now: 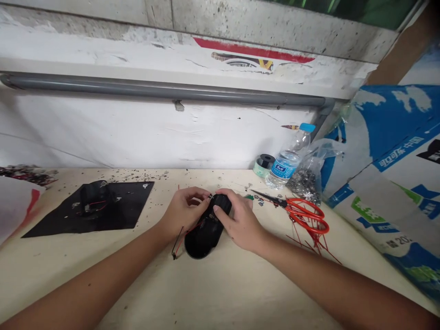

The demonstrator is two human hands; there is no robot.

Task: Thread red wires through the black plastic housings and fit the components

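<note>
A black plastic casing (pixel 204 236) with a rounded lower end lies tilted on the table in front of me. My right hand (pixel 240 220) is closed around its upper right side, the thumb pressing on its face. At the casing's upper left edge, the fingers of my left hand (pixel 187 208) pinch a small shiny metal piece (pixel 210 196), too small to make out fully. Red and black wires (pixel 177 243) hang out at the casing's left side, below my left hand.
Orange-handled scissors (pixel 305 213) lie to the right over cut red wires (pixel 318 243). Behind them stand a water bottle (pixel 283 165), a round tub (pixel 264 165) and a bag of metal parts (pixel 305 183). Leftward, a black sheet (pixel 120 211) bears another black part (pixel 94 197). A carton (pixel 388 183) borders the right.
</note>
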